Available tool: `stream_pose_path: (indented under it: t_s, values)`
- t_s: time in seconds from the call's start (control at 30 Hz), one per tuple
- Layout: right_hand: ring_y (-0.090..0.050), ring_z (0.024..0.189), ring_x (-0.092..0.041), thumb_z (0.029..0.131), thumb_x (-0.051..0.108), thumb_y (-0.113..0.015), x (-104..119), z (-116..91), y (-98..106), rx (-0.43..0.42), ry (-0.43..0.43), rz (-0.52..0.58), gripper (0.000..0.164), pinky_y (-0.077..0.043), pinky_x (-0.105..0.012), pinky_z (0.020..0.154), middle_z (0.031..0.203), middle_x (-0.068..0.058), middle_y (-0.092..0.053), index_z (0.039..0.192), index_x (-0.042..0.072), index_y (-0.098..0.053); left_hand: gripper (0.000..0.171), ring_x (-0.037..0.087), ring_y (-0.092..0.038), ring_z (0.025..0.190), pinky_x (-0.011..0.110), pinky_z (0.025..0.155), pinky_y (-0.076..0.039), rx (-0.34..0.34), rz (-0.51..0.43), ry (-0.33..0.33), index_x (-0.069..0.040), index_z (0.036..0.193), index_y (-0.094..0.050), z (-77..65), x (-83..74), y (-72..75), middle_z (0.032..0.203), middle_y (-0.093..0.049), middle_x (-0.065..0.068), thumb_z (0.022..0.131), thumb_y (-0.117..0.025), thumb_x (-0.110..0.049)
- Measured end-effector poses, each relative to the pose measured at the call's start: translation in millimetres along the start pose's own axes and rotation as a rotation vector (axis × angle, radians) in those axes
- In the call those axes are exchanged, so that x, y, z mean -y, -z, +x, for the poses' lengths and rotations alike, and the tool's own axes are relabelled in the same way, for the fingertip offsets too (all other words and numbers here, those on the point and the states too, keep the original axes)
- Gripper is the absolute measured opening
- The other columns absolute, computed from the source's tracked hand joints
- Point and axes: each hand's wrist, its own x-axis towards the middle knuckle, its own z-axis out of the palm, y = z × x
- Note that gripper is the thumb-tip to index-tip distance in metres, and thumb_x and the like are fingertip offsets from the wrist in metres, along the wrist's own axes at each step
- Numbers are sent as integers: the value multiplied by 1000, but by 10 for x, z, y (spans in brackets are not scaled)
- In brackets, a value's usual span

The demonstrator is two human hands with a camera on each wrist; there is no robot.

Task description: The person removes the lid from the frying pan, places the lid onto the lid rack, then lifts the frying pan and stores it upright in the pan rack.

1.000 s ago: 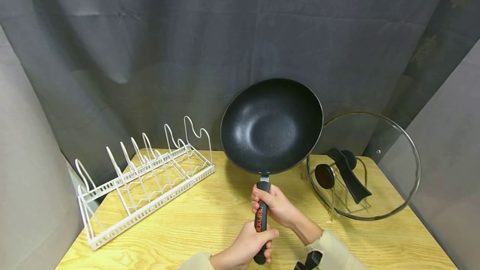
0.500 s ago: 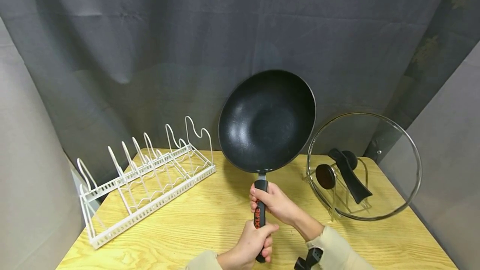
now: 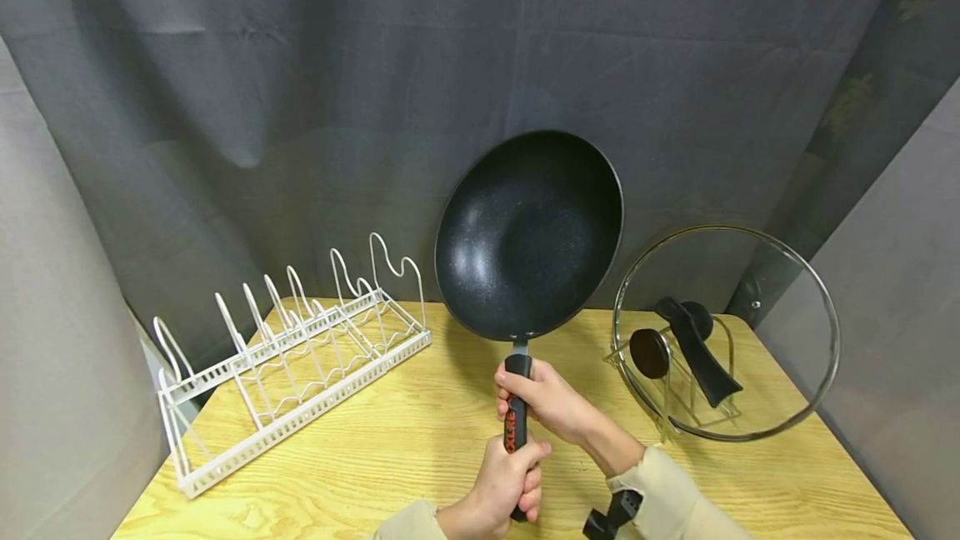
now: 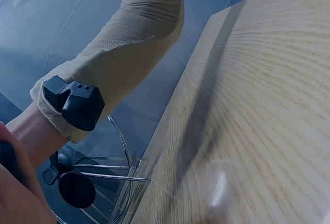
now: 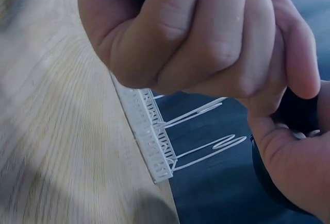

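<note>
Both hands grip the black handle (image 3: 516, 411) of a deep black wok (image 3: 534, 232) in the head view. The wok is raised off the table, its dark inner face turned toward me and its handle pointing down. My right hand (image 3: 551, 402) wraps the upper part of the handle, just below the metal neck. Below it, my left hand (image 3: 501, 477) grips the lower end. Red lettering shows on the handle between them. Curled fingers (image 5: 206, 38) fill the top of the right wrist view. The right sleeve (image 4: 121, 54), carrying a black camera, crosses the left wrist view.
A white wire rack (image 3: 300, 390) with upright dividers stands at the left of the wooden table (image 3: 360, 473). At the right, a large glass lid (image 3: 780, 357) with a black handle leans upright in a wire stand (image 3: 663, 407). A grey curtain (image 3: 375, 90) hangs behind.
The wok has risen and drifted slightly left, leaning a little more upright. Both hands have shifted a little left and up with it, keeping their grip. The rack and lid have not moved.
</note>
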Motion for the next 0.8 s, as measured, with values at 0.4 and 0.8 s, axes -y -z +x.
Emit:
stream_pose_path:
  t_s: [0.4,0.8]
  values:
    - [-56,67,-9,100,15,-48,37,35,17,90,-17,132,13,-50,-25,66,75,2,-52,107,6,-55,23,1,-35,30,18,30,-35,54,-47,-51,-14,71,-40,-8,-20,3,41,-34,-10,88,-56,-13]
    - [-53,65,-12,99,11,-48,98,99,-13,80,40,-3,14,-50,-27,64,72,-1,-50,88,4,-46,24,2,-36,30,18,30,-36,106,-28,-76,-13,71,-39,35,-56,72,42,-34,-10,89,-55,-14]
